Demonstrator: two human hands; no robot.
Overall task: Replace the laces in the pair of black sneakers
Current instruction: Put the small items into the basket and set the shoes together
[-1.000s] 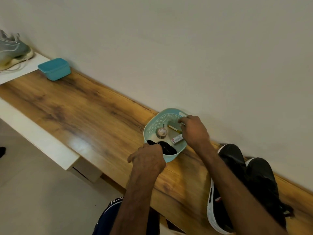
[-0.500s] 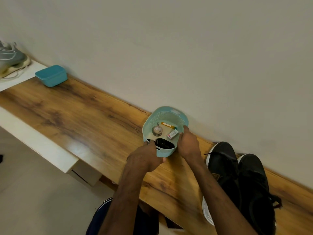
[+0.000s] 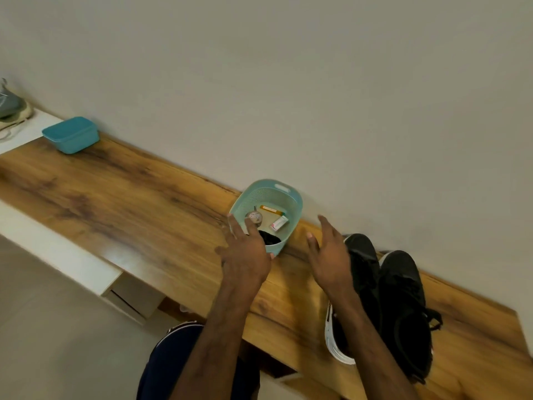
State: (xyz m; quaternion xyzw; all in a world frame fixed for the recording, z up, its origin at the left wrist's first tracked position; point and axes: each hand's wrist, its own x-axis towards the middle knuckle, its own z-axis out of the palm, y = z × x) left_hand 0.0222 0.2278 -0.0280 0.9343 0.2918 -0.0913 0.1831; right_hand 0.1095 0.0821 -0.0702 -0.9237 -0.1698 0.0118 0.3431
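Right grip [image 3: 331, 264] (fingers spread), sneakers [image 3: 403, 298] just beside

Light: soft, even indoor light is filling the scene, and its source is not showing.
Glare: a pale sheen is lying along the wooden bench [image 3: 115, 197] near its front edge.
Blur: the left hand [image 3: 245, 255] and right hand [image 3: 328, 261] are smearing slightly.
Shadows: the black sneakers [image 3: 401, 298] are losing detail in darkness.
Edges: the bench line is bowing toward the borders.

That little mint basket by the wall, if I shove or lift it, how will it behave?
The mint basket is probably light: perforated plastic walls, a few small items inside. It would likely slide on the glossy wooden bench. Wide and low, it seems unlikely to tip, though its loose contents may shift.
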